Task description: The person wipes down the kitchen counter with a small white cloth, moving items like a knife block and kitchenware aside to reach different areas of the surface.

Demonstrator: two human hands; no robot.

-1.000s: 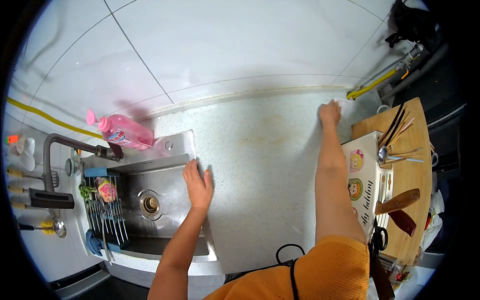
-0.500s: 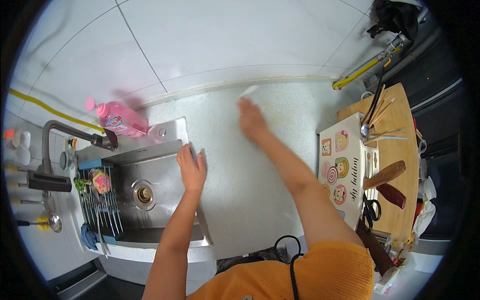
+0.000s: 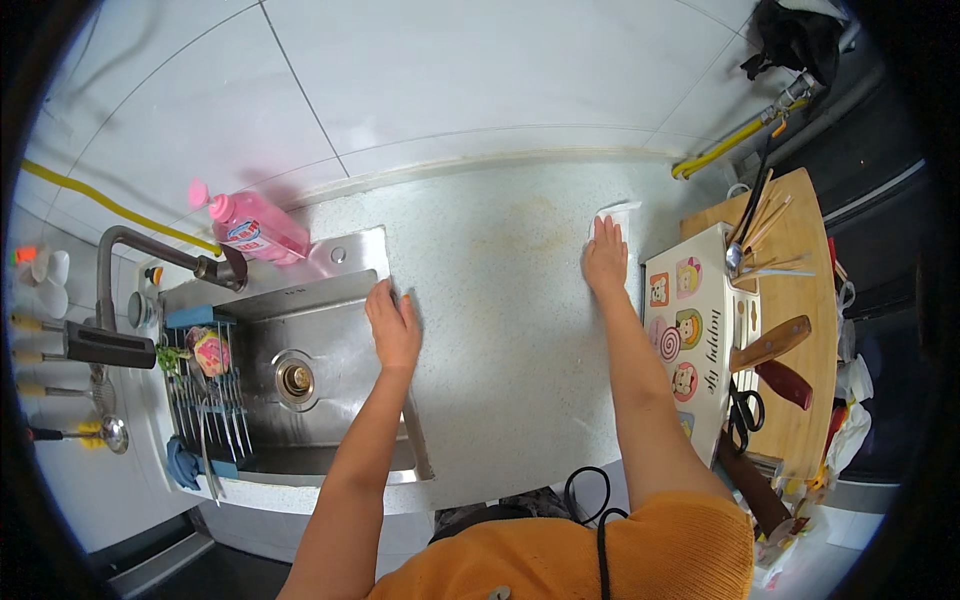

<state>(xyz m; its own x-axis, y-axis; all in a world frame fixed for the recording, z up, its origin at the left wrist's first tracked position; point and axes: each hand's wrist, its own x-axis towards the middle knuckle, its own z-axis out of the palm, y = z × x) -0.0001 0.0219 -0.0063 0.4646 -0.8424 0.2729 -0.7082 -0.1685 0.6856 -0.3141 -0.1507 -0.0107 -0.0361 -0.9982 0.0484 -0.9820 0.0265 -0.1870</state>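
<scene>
My right hand (image 3: pixel 606 258) lies flat on a white wiping cloth (image 3: pixel 620 211) at the right side of the pale speckled countertop (image 3: pixel 500 330). Its fingers are stretched over the cloth, and part of the cloth sticks out beyond the fingertips. My left hand (image 3: pixel 393 325) rests at the right rim of the steel sink (image 3: pixel 330 330), fingers extended and thumb apart, with nothing in it. A faint yellowish stain (image 3: pixel 540 215) shows on the counter between the hands, toward the wall.
A pink bottle (image 3: pixel 262 230) stands behind the sink near the dark faucet (image 3: pixel 150 245). A drying rack (image 3: pixel 215 400) spans the sink's left side. On the right, a white holder (image 3: pixel 690 320) with knives, scissors and chopsticks stands beside a wooden board (image 3: pixel 800 240).
My right hand has swept to the right across the counter with the white cloth, from mid-counter to near the knife holder. My left hand has stayed by the sink rim.
</scene>
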